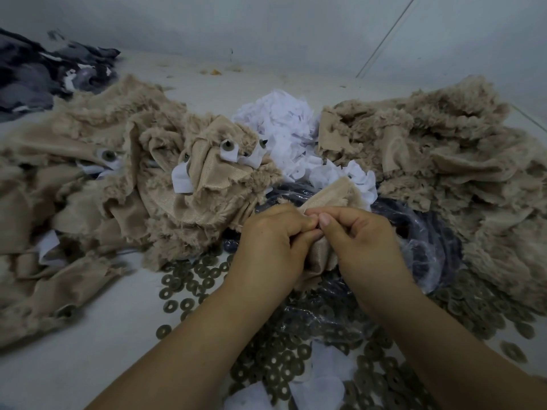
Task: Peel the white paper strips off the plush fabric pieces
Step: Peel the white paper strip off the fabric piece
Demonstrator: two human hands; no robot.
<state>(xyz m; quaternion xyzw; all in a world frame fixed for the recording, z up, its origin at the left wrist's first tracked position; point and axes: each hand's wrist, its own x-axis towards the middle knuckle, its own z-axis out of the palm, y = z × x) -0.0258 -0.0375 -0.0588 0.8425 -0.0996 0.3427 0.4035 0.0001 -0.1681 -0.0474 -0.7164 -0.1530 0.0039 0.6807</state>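
Both hands meet at the centre on one tan plush fabric piece (331, 194). My left hand (273, 241) grips its lower part with curled fingers. My right hand (359, 236) pinches it right beside the left thumb. Whether a paper strip lies between the fingertips is hidden. A pile of tan plush pieces (97, 179) lies at the left, several with white paper strips (181, 178) and round eyes attached. Another tan plush pile (453, 161) lies at the right. A heap of loose white paper strips (284, 125) sits behind the hands.
Many round brown washers (189, 287) are scattered on the white table (83, 359) under and around my forearms. A dark clear plastic bag (426, 241) lies under the hands. Dark grey fabric (44, 72) is piled at the far left. A pale wall stands behind.
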